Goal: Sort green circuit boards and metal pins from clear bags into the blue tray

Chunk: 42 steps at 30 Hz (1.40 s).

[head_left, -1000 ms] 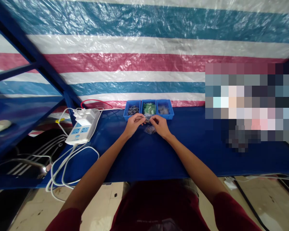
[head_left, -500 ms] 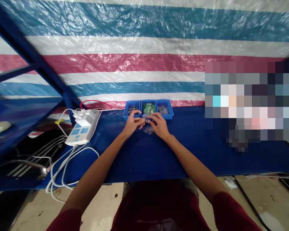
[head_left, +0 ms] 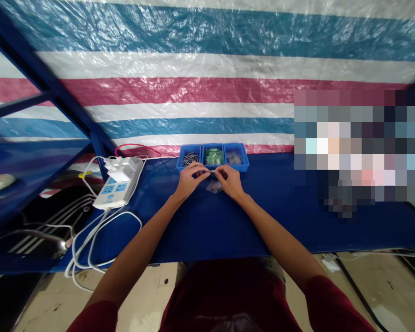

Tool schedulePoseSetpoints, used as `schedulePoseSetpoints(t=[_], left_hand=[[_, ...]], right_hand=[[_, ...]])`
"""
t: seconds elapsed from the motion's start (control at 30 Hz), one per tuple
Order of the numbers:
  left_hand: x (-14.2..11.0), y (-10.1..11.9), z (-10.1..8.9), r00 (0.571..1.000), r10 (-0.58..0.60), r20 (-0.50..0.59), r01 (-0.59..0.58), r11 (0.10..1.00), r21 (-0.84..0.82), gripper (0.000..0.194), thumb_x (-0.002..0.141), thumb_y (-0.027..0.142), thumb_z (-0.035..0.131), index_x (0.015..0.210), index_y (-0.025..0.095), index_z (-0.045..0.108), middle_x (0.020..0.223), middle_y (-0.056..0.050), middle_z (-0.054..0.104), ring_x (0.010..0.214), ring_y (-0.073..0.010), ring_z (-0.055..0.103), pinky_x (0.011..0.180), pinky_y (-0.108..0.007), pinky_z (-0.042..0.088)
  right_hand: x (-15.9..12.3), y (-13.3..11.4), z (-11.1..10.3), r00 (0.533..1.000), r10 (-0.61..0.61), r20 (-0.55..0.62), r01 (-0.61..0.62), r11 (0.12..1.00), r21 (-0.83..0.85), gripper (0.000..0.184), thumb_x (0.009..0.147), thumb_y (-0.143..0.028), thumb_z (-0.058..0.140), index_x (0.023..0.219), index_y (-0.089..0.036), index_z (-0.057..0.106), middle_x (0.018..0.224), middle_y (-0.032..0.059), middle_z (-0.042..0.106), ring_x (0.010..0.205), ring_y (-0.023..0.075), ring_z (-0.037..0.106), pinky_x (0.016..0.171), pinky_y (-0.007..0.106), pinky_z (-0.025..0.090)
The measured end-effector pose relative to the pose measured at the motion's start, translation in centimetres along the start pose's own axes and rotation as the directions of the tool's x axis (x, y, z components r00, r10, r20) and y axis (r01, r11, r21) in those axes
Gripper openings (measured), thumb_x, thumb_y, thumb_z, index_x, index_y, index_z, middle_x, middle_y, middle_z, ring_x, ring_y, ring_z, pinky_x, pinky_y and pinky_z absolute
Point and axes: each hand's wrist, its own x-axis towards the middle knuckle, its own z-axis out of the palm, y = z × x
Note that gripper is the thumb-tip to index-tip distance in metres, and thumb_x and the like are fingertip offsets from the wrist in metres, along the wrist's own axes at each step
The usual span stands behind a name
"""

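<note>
Between my two hands a small clear plastic bag is stretched, seen almost edge-on as a thin pale strip. My left hand pinches its left end with thumb and fingers, and my right hand grips the right end the same way. Just below them on the table lies another small clear bag with small parts inside, partly hidden by my right hand. Behind my hands stand three blue bins: the left bin holds dark and silvery metal pieces, the middle bin green packets, the right bin clear bags.
A white power strip with plugged-in adapters sits on the left of the blue table, its white cables looping over the front edge. A striped plastic sheet hangs behind. At right an area is blurred out.
My fingertips have closed in on the bag's ends, and the bag has turned from showing its face to edge-on. Both hands have shifted only slightly; the bins stay put.
</note>
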Motion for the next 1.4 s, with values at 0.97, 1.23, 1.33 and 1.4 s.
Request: schedulePoseSetpoints(t=[0.97, 1.23, 1.33, 1.4], left_hand=[[-0.1, -0.1, -0.3, 0.988, -0.129, -0.085, 0.127, 0.991, -0.028, 0.024, 0.087, 0.039, 0.060, 0.089, 0.017, 0.068, 0.080, -0.003, 0.069, 0.071, -0.0149, 0.064, 0.069, -0.025, 0.049], [-0.3, -0.3, -0.1, 1.000, 0.007, 0.018, -0.011, 0.980, 0.197, 0.028, 0.094, 0.037, 0.051, 0.091, 0.016, 0.069, 0.082, -0.005, 0.069, 0.069, -0.0142, 0.061, 0.065, -0.025, 0.047], [-0.6, -0.6, 0.5, 0.963, 0.067, 0.260, -0.127, 0.967, 0.223, 0.033, 0.091, 0.045, 0.056, 0.102, 0.017, 0.070, 0.102, -0.009, 0.070, 0.091, -0.0197, 0.065, 0.084, -0.030, 0.049], [-0.8, -1.0, 0.8, 0.910, 0.063, 0.409, -0.180, 0.950, 0.255, 0.040, 0.087, 0.052, 0.061, 0.109, 0.019, 0.070, 0.114, -0.010, 0.068, 0.106, -0.0244, 0.062, 0.099, -0.037, 0.044]], right_hand=[[0.6, 0.2, 0.3, 0.972, 0.161, 0.171, -0.223, 0.858, 0.462, 0.028, 0.079, -0.045, 0.064, 0.071, -0.019, 0.061, 0.055, -0.0035, 0.057, 0.046, 0.0101, 0.049, 0.049, 0.023, 0.040], [2.1, 1.7, -1.0, 0.875, 0.473, -0.106, -0.231, 0.599, 0.767, 0.043, 0.072, -0.046, 0.070, 0.105, -0.019, 0.065, 0.090, 0.0046, 0.072, 0.056, 0.0124, 0.062, 0.050, 0.025, 0.049], [2.1, 2.1, -1.1, 0.875, 0.469, -0.118, -0.262, 0.666, 0.699, 0.039, 0.075, -0.043, 0.067, 0.106, -0.019, 0.066, 0.092, 0.0049, 0.072, 0.054, 0.0115, 0.061, 0.047, 0.024, 0.047], [1.8, 2.1, -0.8, 0.895, 0.420, -0.150, -0.252, 0.754, 0.606, 0.029, 0.077, -0.039, 0.063, 0.097, -0.018, 0.068, 0.085, 0.0037, 0.071, 0.051, 0.0105, 0.057, 0.046, 0.024, 0.045]])
